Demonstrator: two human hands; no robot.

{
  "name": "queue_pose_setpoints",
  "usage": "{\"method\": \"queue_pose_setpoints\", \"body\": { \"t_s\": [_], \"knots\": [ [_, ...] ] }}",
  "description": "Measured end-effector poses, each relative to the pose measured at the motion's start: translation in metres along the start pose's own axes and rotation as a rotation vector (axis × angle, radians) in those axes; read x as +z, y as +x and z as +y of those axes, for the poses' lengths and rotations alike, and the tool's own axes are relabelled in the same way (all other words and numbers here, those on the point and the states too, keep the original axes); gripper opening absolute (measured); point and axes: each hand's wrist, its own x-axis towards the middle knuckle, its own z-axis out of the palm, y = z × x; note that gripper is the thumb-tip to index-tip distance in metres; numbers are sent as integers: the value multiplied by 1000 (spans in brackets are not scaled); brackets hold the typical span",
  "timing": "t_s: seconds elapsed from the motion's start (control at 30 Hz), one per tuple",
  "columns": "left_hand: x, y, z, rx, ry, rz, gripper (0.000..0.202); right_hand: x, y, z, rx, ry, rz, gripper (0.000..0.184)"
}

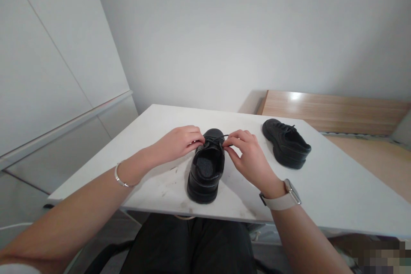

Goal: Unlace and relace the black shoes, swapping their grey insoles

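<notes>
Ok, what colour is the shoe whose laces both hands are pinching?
Black, laces included; the head view shows the shoe plainly.

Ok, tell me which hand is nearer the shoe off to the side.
Right. The right hand is just left of the side shoe; the left hand lies beyond the middle shoe.

A black shoe lies on the white table, wooden bench behind.

Left: bare table lay open beside the left hand.
Centre: black shoe filled the gap between the hands, its laces pinched by both (right hand close alongside).
Right: second shoe blocked the far side; the near strip lay open.
</notes>
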Motion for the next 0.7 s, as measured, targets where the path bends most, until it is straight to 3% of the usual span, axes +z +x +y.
{"method": "queue_pose_setpoints", "body": {
  "t_s": [0.2, 0.37, 0.7],
  "knots": [
    [0, -1, 0, 17, -24, -5, 21, 1, -1, -1, 12, 40, 27, 13],
    [6, -2, 3, 7, 112, 167, 19, 5, -3, -4, 38, 77, 81, 16],
    [16, -8, 24, -165, 12, 151, 21, 3, -6, -21, 141, 173, 27, 17]
  ]
}}
